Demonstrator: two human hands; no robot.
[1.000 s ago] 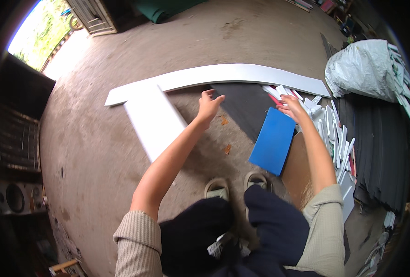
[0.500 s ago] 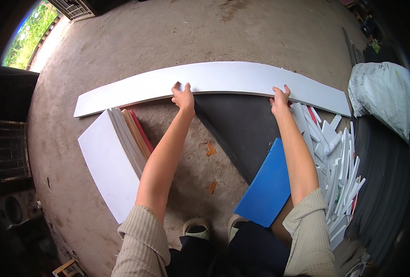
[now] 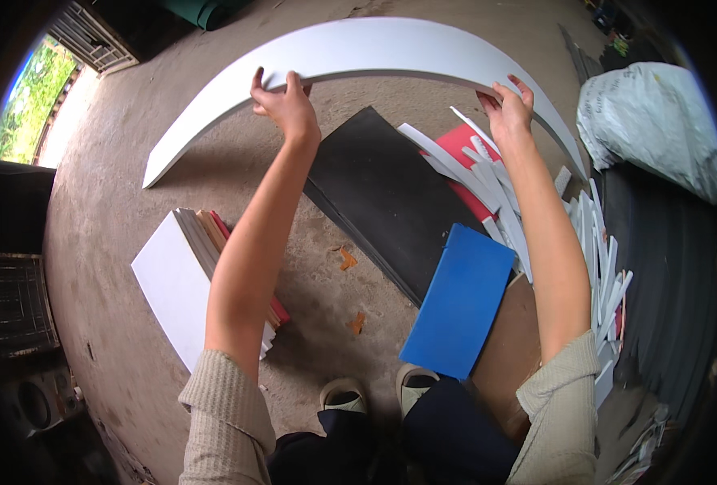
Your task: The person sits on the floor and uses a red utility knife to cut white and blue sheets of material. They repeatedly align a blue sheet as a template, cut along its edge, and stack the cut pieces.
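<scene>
A person grips a long white board (image 3: 374, 48) w/ both hands, held up off the concrete floor (image 3: 116, 210) at arm's length: left hand (image 3: 284, 103) closed on its near edge left of centre, right hand (image 3: 507, 113) clamped on the edge toward the right end. Below lie a black sheet (image 3: 382, 194), a blue panel (image 3: 459, 303), a stack of boards (image 3: 189, 283) at left & loose white strips (image 3: 592, 250) at right, near a white sack (image 3: 657, 121).

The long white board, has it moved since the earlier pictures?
Yes. The long white board now sits farther from the black sheet on the floor, held by the left hand and right hand.
</scene>
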